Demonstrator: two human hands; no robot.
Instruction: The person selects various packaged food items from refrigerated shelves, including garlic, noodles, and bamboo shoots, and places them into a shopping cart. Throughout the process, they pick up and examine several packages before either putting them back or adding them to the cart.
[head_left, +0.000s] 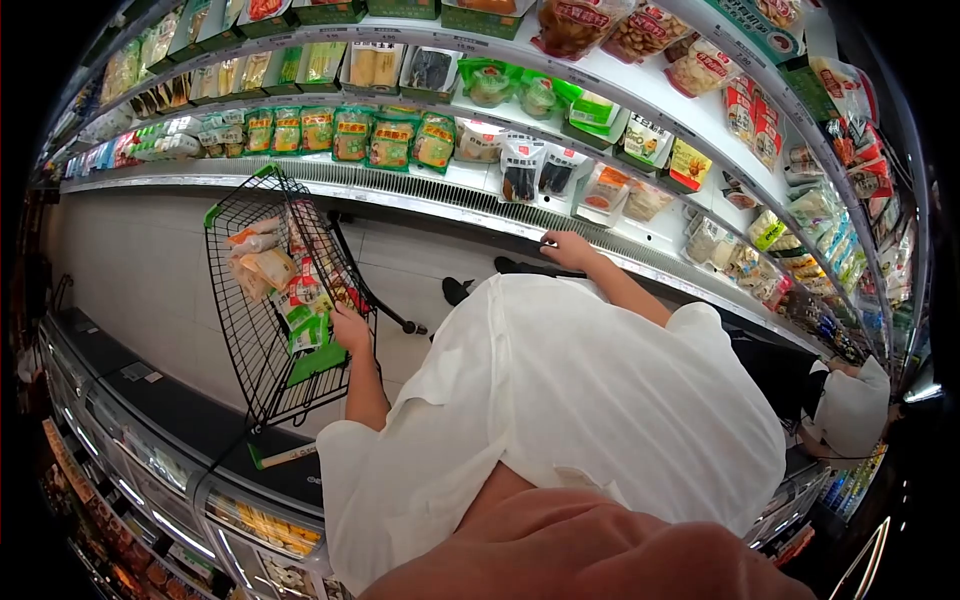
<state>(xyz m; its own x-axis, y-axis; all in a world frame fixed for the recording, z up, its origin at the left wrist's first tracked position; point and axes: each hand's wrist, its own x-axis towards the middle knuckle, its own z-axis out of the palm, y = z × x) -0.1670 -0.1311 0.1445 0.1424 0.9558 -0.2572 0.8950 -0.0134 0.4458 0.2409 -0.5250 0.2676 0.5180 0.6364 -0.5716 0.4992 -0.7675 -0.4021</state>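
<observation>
My left hand (350, 331) is over the side of the black wire shopping cart (226, 300), its fingers closed at the edge of a green-and-white food packet (308, 322). Beside that packet, inside the cart, lie several bagged foods, among them a pale beige package (268, 268) and red packets (303, 225). My right hand (567, 250) hangs low in front of the refrigerated shelf, with its fingers curled in. A small dark and light spot shows at its fingertips, too small to name. Nearest to it on the shelf stand white bags with dark contents (522, 168).
Tiered chilled shelves (420, 195) curve across the front, filled with packaged foods such as green-and-yellow bags (390, 140). Behind on the left runs a row of freezer cases (150, 440). Another person in white (850, 405) is at the far right. Tiled floor (150, 250) lies around the cart.
</observation>
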